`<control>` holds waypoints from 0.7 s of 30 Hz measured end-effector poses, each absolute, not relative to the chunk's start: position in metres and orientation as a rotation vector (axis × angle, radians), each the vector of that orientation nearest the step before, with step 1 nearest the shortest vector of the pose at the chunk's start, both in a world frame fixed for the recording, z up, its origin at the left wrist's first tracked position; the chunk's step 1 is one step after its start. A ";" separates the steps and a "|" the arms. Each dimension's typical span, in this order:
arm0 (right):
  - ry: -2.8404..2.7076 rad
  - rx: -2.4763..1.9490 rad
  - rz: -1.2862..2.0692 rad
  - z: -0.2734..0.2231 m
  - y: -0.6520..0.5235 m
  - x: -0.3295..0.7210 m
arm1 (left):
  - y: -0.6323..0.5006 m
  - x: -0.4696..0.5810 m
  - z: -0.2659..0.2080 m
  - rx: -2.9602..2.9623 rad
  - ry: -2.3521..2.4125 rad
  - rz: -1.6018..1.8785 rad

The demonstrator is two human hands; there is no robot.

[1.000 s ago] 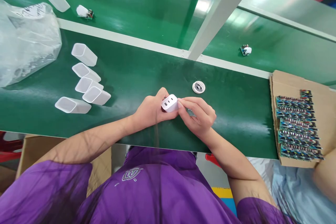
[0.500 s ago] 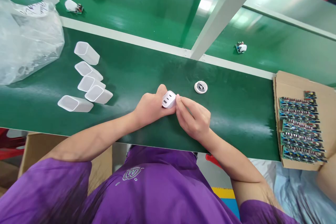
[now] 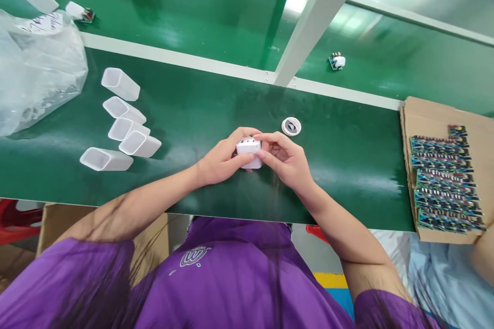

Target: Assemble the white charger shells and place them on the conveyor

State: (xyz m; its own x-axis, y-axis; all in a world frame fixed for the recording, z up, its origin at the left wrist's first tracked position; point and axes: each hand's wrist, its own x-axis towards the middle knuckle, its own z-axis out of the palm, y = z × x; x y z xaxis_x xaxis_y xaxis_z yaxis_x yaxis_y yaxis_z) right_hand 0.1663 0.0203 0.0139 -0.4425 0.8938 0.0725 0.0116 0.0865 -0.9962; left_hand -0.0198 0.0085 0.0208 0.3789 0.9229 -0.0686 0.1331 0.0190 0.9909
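A white charger with dark port slots on its end face is held between both hands, a little above the green bench. My left hand is wrapped round its left side, thumb along the front. From the right, my right hand pinches the charger between thumb and fingertips near the slotted end. Just beyond the right hand lies a white roll with a dark centre. Several open-ended white sleeve housings lie on the bench to the left.
A clear plastic bag sits at the far left beside a small circuit board. Another board lies behind the white rail. At the right, cardboard bears rows of circuit boards. A white post rises at the back.
The charger has been turned so its slotted face points more upward and away. My right fingers have shifted onto its top edge and front, and the left thumb now lies along its front.
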 end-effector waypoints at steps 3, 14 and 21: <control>-1.509 -0.909 1.575 0.017 0.016 0.164 | 0.008 -0.022 0.015 1.394 1.007 0.841; -1.381 -0.905 1.616 0.022 0.012 0.156 | 0.006 -0.023 0.017 1.476 1.066 0.822; -1.394 -0.936 1.619 0.021 0.010 0.157 | 0.008 -0.023 0.015 1.670 1.153 0.936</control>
State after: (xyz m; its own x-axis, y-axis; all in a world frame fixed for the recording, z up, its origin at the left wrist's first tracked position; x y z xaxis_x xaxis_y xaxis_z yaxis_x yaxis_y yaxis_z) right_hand 0.1565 0.0098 0.0207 -0.4178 0.9077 -0.0384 -0.0965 -0.0864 -0.9916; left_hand -0.0225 0.0079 0.0150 0.2863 0.9530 0.0995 0.2938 -0.1862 0.9375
